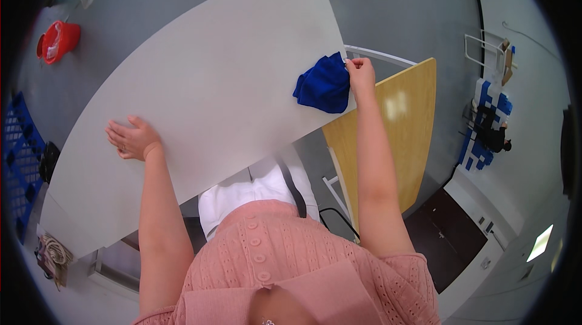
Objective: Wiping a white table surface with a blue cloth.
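Note:
On the right end of the white table (230,52) lies a crumpled blue cloth (324,84). My right hand (362,74) is at the cloth's right edge, over the table's rim, with its fingers pinched together on the cloth's edge. A tiny white bit shows by the fingertips; I cannot make out what it is. Toward the table's left end my left hand (134,139) rests palm down with its fingers spread, a ring on one finger and nothing held.
A wood-topped table (409,110) with a white metal frame adjoins on the right. On the floor at far left stand a red bucket (62,41) and a blue crate (24,149). Coiled cord (56,251) hangs by the left corner. A person (494,136) is at far right.

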`<state>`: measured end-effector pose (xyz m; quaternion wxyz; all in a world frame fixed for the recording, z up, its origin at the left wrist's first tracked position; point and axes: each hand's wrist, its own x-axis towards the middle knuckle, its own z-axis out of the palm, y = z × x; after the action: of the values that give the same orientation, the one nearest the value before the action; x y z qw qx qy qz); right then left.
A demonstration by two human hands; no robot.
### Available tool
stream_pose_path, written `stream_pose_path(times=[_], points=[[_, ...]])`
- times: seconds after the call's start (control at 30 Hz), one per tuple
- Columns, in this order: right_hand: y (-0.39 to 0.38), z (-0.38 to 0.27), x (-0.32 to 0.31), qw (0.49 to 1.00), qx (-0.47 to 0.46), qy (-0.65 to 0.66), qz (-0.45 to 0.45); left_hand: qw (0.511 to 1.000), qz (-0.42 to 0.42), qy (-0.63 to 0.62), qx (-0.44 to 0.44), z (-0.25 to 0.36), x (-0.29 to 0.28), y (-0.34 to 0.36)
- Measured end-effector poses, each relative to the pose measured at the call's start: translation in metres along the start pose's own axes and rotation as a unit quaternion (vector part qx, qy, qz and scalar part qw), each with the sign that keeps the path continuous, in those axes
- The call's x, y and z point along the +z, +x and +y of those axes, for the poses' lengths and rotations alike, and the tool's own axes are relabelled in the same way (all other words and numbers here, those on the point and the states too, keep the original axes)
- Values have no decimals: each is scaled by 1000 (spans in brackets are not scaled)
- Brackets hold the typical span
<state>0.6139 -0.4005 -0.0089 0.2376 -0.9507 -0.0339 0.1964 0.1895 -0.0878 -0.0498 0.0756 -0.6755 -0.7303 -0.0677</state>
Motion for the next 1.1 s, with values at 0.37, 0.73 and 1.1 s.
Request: stream_pose_path(times=[0.37, 0.73, 1.1], points=[[-2, -3, 2, 1000, 10, 18, 8, 1000, -1, 8, 2, 0, 1, -1], [-8, -6, 4, 998, 28, 52, 0, 1000, 6, 10, 1, -1, 2, 1], [-11, 1, 3, 994, 60, 69, -52, 1000, 4, 8, -3, -4, 0, 2]])
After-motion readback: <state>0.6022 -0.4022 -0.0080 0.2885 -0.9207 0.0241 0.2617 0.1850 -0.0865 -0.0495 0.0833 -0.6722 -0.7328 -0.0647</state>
